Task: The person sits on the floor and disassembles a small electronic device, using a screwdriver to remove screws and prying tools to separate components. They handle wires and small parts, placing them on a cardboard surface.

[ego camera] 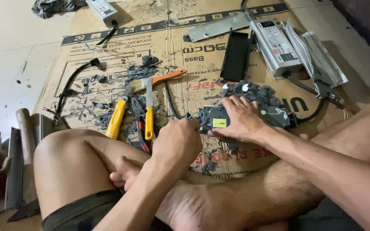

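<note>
- Holding the dark potted electronics block with a yellow rectangular label (216,119) down on the flattened brown cardboard sheet (180,60): my right hand (241,119) lies spread over its top, fingers wrapped on the far edge, gripping it.
- Left hand (177,143) is curled into a fist just left of the block, at its near-left corner where short coloured wires stick out. Can't tell what it pinches, the knuckles hide it.
- To do this step well, imo: keep the right palm pressing flat so the block doesn't skid, work the left in small pulls close to the wire roots, keep fingertips off the chipped edge.
- Left of the left hand, near: yellow-handled flat chisel (149,112), yellow-handled utility knife (117,117), red-and-black pliers (140,124), w/ dark resin chips (253,92) scattered around and beyond the right hand.
- Labels etc: the yellow label sits on the block's near face, just under my right thumb. Far beyond the right hand is a silver ribbed metal power-supply case (275,48) w/ a white label and a dark barcode patch at its near end, next to a black flat rectangular cover (236,55). The cardboard carries black and red print, upside down to me.
</note>
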